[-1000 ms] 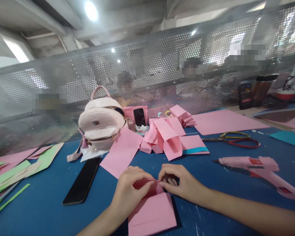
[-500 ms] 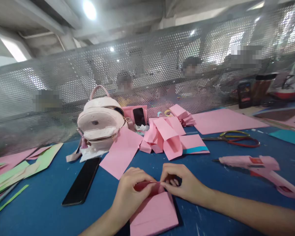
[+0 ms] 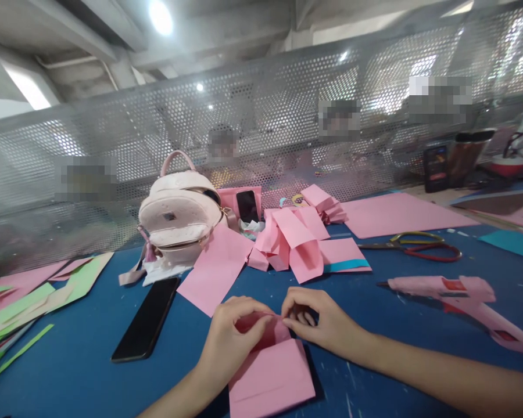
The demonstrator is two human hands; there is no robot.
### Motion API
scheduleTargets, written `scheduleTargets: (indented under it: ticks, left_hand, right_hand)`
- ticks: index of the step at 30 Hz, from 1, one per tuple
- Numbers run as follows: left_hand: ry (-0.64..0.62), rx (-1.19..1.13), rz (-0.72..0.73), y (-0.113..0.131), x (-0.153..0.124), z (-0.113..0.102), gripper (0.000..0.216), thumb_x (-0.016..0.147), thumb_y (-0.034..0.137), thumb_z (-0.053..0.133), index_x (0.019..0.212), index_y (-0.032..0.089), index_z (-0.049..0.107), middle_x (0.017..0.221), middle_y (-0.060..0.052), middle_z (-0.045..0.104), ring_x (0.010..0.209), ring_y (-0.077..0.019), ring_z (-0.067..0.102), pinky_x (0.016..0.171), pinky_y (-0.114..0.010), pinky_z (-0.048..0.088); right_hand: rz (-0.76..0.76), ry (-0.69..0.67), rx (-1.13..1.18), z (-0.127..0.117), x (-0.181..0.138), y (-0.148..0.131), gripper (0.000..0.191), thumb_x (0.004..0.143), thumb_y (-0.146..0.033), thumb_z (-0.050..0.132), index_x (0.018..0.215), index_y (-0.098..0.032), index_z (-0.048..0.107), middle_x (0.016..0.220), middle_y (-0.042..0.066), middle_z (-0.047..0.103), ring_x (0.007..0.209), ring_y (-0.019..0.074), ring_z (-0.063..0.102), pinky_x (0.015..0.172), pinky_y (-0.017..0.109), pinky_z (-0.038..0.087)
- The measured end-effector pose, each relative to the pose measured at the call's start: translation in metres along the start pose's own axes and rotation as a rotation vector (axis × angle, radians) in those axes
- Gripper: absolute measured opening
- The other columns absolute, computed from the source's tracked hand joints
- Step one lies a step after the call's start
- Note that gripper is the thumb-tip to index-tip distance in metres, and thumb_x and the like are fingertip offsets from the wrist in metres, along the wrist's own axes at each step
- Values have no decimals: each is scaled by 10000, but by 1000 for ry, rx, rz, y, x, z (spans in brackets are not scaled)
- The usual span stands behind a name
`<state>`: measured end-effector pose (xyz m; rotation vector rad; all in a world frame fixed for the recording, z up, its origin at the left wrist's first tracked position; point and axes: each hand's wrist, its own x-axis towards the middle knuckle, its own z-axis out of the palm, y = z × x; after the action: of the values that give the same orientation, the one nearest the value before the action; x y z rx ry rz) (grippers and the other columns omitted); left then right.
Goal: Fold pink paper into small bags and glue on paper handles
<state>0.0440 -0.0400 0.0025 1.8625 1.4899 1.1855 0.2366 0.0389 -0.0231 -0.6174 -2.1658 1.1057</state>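
A folded pink paper piece point(image 3: 272, 377), shaped like a small bag or envelope, lies at the front of the blue table point(image 3: 351, 325). My left hand point(image 3: 233, 334) pinches its upper edge between thumb and fingers. On the other side, my right hand point(image 3: 316, 316) pinches the right end of that same edge, close to the left fingertips. Between the hands the paper's mouth gapes a little, showing a darker pink inside. The lower front panel is flat with a faint crease. Both hands' far fingers are partly hidden behind the paper or curled.
A pink glue gun point(image 3: 455, 296) and scissors point(image 3: 431, 247) lie to the right. Folded pink papers point(image 3: 296, 232) are piled ahead. A black phone point(image 3: 146, 319), a pale backpack point(image 3: 178, 212) and green paper point(image 3: 76, 287) are on the left. A perforated metal screen point(image 3: 270, 128) stands behind, people beyond it.
Both hands have shifted slightly up and left along the paper's top edge, still pinching it. The mouth of the paper shows a little more of its inside.
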Motion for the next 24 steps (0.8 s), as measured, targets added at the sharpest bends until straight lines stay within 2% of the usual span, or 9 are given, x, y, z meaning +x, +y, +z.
scheduleTargets:
  ticks: [4, 13, 19, 24]
  left_hand:
    - [-6, -48, -52, -1, 1, -1, 180, 860, 153, 603, 797, 237, 749, 815, 15, 756, 766, -166, 667, 734, -272, 464]
    - [23, -22, -73, -7, 0, -1, 177, 870, 214, 598, 809, 229, 763, 764, 3, 734, 699, -157, 633, 695, -256, 462]
    - [37, -152, -102, -5, 2, -1, 148, 829, 211, 639, 753, 216, 766, 749, -6, 735, 660, -141, 632, 660, -231, 484]
    - [53, -239, -182, -12, 3, 1, 177, 816, 264, 653, 687, 189, 750, 694, -22, 731, 659, -155, 647, 643, -235, 490]
  right_hand:
    - [8, -4, 11, 0, 0, 0, 17, 810, -168, 631, 795, -162, 626, 708, -32, 537, 548, 79, 444, 496, 200, 337]
    - [15, -9, 22, 1, 0, 3, 17, 809, -154, 618, 801, -167, 626, 715, -31, 543, 549, 80, 441, 497, 203, 336]
    - [54, -2, 39, -1, 2, -1, 40, 812, -180, 614, 776, -161, 609, 670, -30, 537, 538, 91, 443, 496, 213, 339]
    - [72, -35, 63, -3, 3, -3, 62, 814, -190, 605, 760, -166, 589, 655, -35, 518, 541, 93, 437, 496, 211, 346]
